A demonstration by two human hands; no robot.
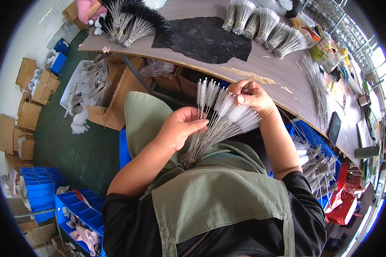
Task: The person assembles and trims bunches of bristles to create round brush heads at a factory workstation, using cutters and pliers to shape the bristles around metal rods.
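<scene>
A fanned bundle of thin wire-stemmed tube brushes (221,126) rests on my lap over a green apron (221,188), white bristle heads pointing up and away. A band (187,160) gathers the stems at their lower end. My left hand (185,125) is closed, thumb and fingers pinching a few stems that stand apart at the left of the bundle. My right hand (254,97) is at the bristle heads on the far right side, with curled fingers and the thumb against them. What lies between its fingertips is too small to make out.
Beyond my hands a wooden table (188,53) carries a black sheet (203,38), white brush bundles (266,23) and black-bristled brush bundles (137,25). Cardboard boxes (126,92) stand under it at left. Blue crates (79,210) are at lower left. A person's pink sleeve (86,9) shows at upper left.
</scene>
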